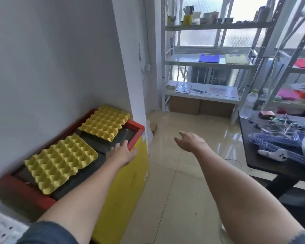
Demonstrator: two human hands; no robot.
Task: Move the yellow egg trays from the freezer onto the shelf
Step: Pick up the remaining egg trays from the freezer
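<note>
Two yellow egg trays lie on the dark glass lid of a chest freezer [123,187] with a red rim and yellow front, against the left wall. The near egg tray [60,162] sits at the lid's front left; the far egg tray [104,123] rests tilted at the back corner. My left hand [121,153] hovers open over the lid's right edge, between the trays and touching neither. My right hand [189,140] is open in the air over the floor, to the right of the freezer. The white metal shelf [201,95] stands by the window at the back.
The shelf's middle level holds a blue item [209,58] and a pale yellow one [236,59]; its lower level holds flat packets. Cardboard boxes [201,105] sit beneath. A dark table [271,161] with cables and a bottle [248,104] stands at right. Glossy tiled floor lies between.
</note>
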